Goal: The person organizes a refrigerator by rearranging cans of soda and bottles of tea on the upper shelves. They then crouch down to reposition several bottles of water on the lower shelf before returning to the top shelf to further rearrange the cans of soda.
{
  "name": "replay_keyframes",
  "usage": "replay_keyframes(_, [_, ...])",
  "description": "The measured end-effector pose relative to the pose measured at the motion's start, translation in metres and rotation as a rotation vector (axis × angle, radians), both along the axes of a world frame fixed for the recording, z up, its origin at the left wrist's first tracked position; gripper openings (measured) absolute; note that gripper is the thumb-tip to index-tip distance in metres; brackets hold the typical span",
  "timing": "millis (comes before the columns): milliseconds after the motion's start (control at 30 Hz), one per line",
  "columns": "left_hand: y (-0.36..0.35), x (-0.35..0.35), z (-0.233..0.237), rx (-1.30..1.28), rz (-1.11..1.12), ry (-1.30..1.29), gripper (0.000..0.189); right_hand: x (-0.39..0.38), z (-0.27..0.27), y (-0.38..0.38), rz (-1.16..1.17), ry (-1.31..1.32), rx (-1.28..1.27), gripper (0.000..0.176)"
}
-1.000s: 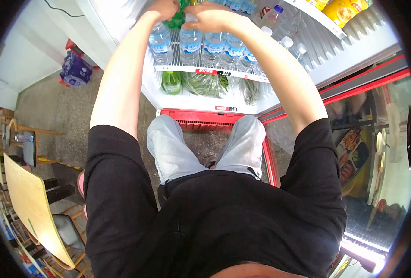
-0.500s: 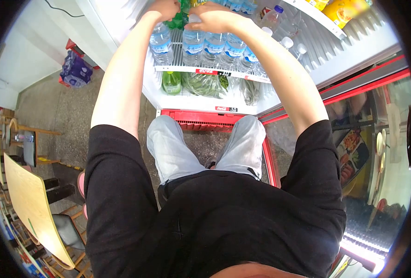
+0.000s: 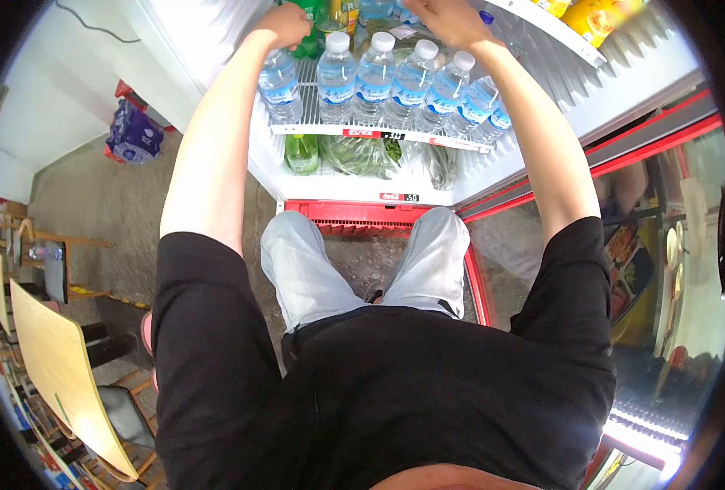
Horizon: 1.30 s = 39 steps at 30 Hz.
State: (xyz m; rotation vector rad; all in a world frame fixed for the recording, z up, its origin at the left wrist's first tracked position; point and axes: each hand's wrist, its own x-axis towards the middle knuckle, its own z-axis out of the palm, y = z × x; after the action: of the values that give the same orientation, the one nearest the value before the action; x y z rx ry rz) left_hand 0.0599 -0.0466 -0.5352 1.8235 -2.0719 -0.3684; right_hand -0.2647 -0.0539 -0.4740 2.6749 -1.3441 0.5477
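Note:
My left hand (image 3: 285, 26) is at the left of the upper fridge shelf, fingers curled beside a green bottle (image 3: 307, 45); what they hold, if anything, is hidden. Below that wrist stands a water bottle (image 3: 279, 88), its cap out of sight. My right hand (image 3: 450, 20) reaches over the front row of water bottles (image 3: 374, 80) toward bottles at the back, its fingers apart and partly cut off by the top edge. A purple cap (image 3: 486, 16) shows beside it. Several white-capped bottles with blue labels line the shelf front.
On the lower shelf lie a green bottle (image 3: 301, 153) and bagged green vegetables (image 3: 361, 155). The glass fridge door (image 3: 575, 229) stands open at right. Yellow packs (image 3: 599, 20) sit on a higher shelf. At left are a wooden table (image 3: 56, 359) and a purple wrapped pack (image 3: 133, 131).
My right hand has moved right, away from the front bottle caps, which now show. My left hand has shifted slightly left and down.

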Motion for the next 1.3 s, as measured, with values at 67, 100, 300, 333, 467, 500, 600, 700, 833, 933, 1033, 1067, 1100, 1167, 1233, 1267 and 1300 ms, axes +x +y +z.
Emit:
replay_keyframes(67, [0.007, -0.011, 0.008, 0.023, 0.008, 0.018, 0.027, -0.011, -0.006, -0.002, -0.052, -0.029, -0.077, 0.056])
replay_keyframes(100, [0.007, -0.013, 0.008, 0.028, 0.003, 0.023, 0.027, -0.014, -0.009, 0.003, -0.103, -0.005, -0.050, 0.051])
replay_keyframes(300, [0.018, -0.018, 0.015, 0.031, 0.043, -0.049, 0.033, -0.018, -0.033, -0.011, 0.034, 0.012, 0.134, 0.055])
replay_keyframes(333, [0.020, -0.020, 0.016, 0.050, 0.051, -0.035, 0.033, -0.016, -0.035, -0.012, -0.030, -0.010, 0.174, 0.055])
replay_keyframes(467, [0.013, -0.015, 0.009, 0.005, 0.006, -0.016, 0.028, -0.018, -0.050, -0.025, 0.005, -0.076, 0.068, 0.050])
replay_keyframes(500, [0.014, -0.015, 0.010, 0.002, 0.004, -0.028, 0.028, -0.019, -0.054, -0.028, -0.009, -0.082, 0.066, 0.050])
replay_keyframes(600, [0.016, -0.013, 0.010, 0.000, -0.015, -0.101, 0.028, -0.022, -0.057, -0.028, -0.003, -0.094, 0.109, 0.050])
replay_keyframes(700, [0.012, -0.011, 0.019, 0.001, -0.034, -0.275, 0.029, -0.017, -0.038, -0.018, -0.003, -0.114, 0.200, 0.051])
replay_keyframes(833, [0.031, -0.019, 0.029, -0.002, 0.006, -0.589, 0.036, -0.017, -0.050, -0.026, -0.033, -0.122, 0.181, 0.052])
replay_keyframes(933, [0.048, -0.028, 0.043, 0.024, 0.060, -0.740, 0.043, -0.016, -0.054, -0.031, -0.055, -0.096, 0.182, 0.050])
replay_keyframes(1033, [0.066, -0.053, 0.064, 0.269, 0.183, -0.799, 0.047, -0.016, -0.049, -0.028, -0.071, 0.045, 0.099, 0.052])
replay_keyframes(1067, [0.069, -0.060, 0.068, 0.376, 0.239, -0.802, 0.050, -0.016, -0.047, -0.026, -0.079, 0.039, 0.102, 0.052])
replay_keyframes(1100, [0.071, -0.061, 0.067, 0.378, 0.258, -0.802, 0.049, -0.016, -0.045, -0.022, -0.088, 0.034, 0.103, 0.051])
replay_keyframes(1167, [0.072, -0.063, 0.062, 0.380, 0.289, -0.803, 0.047, -0.016, -0.041, -0.015, -0.102, 0.019, 0.109, 0.049])
replay_keyframes(1233, [0.068, -0.059, 0.062, 0.364, 0.263, -0.853, 0.046, -0.016, -0.038, -0.011, -0.108, 0.003, 0.118, 0.049])
replay_keyframes(1267, [0.066, -0.058, 0.062, 0.357, 0.254, -0.878, 0.045, -0.016, -0.039, -0.012, -0.112, 0.001, 0.116, 0.048])
replay_keyframes(1300, [0.068, -0.060, 0.065, 0.373, 0.272, -0.862, 0.045, -0.015, -0.039, -0.013, -0.114, -0.001, 0.114, 0.048])
